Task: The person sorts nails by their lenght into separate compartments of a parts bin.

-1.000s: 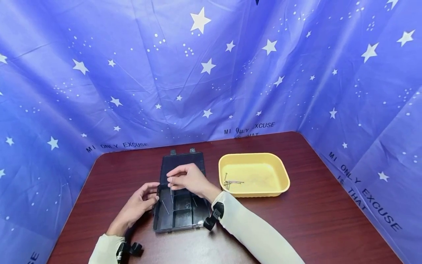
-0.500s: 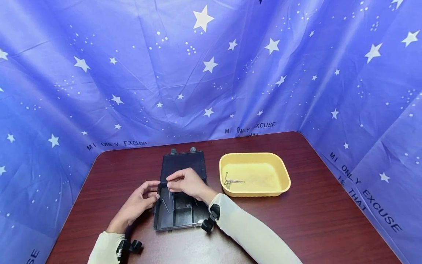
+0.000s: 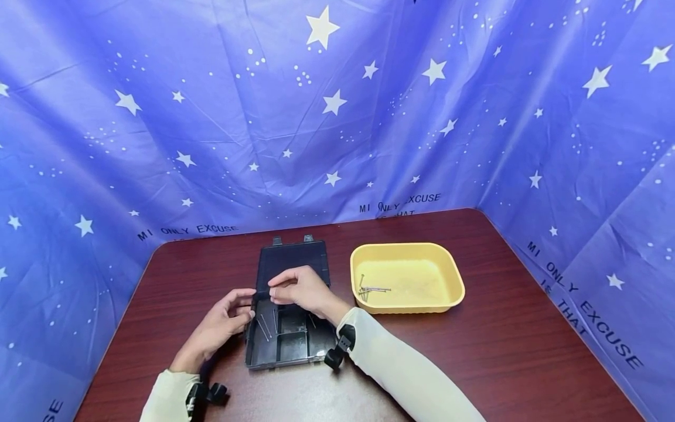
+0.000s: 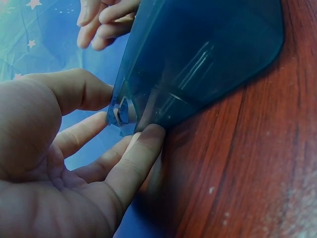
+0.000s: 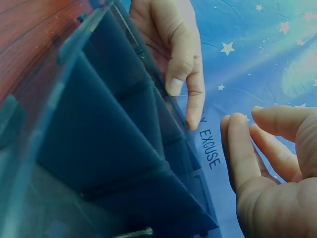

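Observation:
A black plastic compartment box (image 3: 292, 347) lies on the table with its lid (image 3: 292, 258) folded back. My left hand (image 3: 218, 328) grips the box's left side wall; in the left wrist view its thumb and fingers pinch around the edge near a hinge (image 4: 124, 111). Over the box's far left part, my right hand (image 3: 306, 293) hovers with nothing between its relaxed fingers, and the right wrist view shows those fingers (image 5: 242, 153) apart. Thin metal nails (image 3: 265, 328) lean in the long left compartment. Another nail (image 5: 136, 232) lies in the right-hand part, largely hidden by my right hand in the head view.
To the right stands a yellow plastic tub (image 3: 422, 302) with several loose nails (image 3: 373, 289) at its left end. The brown wooden table (image 3: 506, 340) is backed by a blue star-printed curtain (image 3: 337, 140).
My right hand has let go of the nail it pinched, which now rests in the left compartment with another one. My left hand stays on the box's side.

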`<state>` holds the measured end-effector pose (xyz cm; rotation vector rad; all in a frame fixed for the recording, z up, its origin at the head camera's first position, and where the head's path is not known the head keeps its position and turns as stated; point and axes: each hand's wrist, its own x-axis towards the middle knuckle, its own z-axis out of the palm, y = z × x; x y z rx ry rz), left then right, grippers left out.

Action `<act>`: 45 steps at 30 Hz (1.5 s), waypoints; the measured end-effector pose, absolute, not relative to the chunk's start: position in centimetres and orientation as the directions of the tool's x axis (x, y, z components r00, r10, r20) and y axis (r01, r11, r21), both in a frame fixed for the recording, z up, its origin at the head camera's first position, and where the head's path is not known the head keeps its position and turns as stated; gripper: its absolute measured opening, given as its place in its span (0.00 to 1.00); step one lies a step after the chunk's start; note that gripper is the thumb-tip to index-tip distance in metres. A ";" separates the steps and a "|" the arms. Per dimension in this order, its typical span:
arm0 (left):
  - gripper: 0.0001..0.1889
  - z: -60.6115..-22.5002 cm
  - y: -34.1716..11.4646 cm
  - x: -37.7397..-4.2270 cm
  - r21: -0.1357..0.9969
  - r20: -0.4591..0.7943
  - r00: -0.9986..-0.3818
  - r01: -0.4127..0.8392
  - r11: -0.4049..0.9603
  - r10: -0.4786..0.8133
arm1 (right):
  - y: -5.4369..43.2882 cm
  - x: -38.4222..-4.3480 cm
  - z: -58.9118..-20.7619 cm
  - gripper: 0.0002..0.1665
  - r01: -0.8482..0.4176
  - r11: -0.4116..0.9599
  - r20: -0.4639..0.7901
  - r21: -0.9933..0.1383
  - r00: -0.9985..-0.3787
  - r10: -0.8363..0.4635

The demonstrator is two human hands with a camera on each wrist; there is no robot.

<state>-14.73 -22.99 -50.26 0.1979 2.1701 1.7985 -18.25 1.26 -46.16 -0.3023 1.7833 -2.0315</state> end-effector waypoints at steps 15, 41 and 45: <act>0.28 -50.2 -23.6 -14.2 0.973 -0.145 -0.949 -0.086 0.213 0.278 | 4.2 -18.3 -41.6 0.16 0.039 -0.118 0.022 -0.992 -0.882 -0.472; 0.29 -50.3 -23.2 -15.2 0.965 -0.155 -0.949 -0.086 0.247 0.276 | 15.1 -18.6 -40.1 0.16 -0.110 0.070 0.078 -0.991 -0.929 -0.361; 0.28 -50.3 -23.2 -15.3 0.963 -0.153 -0.946 -0.078 0.257 0.285 | 16.8 -18.7 -40.7 0.16 -0.098 0.105 0.057 -0.990 -0.940 -0.338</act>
